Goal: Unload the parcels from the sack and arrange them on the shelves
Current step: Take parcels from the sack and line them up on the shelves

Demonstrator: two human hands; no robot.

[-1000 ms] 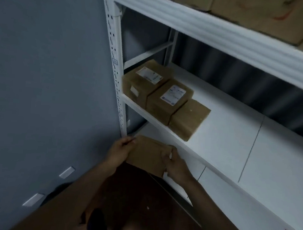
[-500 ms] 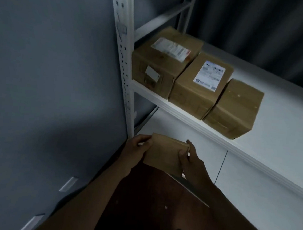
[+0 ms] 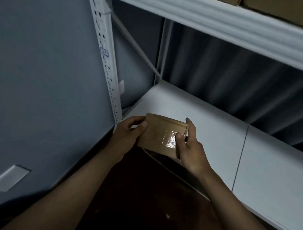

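Observation:
A small brown taped parcel point(image 3: 161, 134) is held between both hands just above the front left corner of a bare white shelf board point(image 3: 210, 123). My left hand point(image 3: 127, 133) grips its left edge with the thumb on top. My right hand point(image 3: 190, 147) grips its right edge, thumb on the glossy tape. The sack is not in sight.
A white perforated upright point(image 3: 106, 60) stands just left of the parcel, against a grey wall point(image 3: 42, 70). The shelf above point(image 3: 217, 22) carries cardboard boxes point(image 3: 282, 9) at the top right. Dark floor point(image 3: 149, 205) lies under my forearms.
The view has dropped one shelf level: the shelf with three boxes is gone from sight. Both hands have carried the parcel forward over the lower shelf's front left corner.

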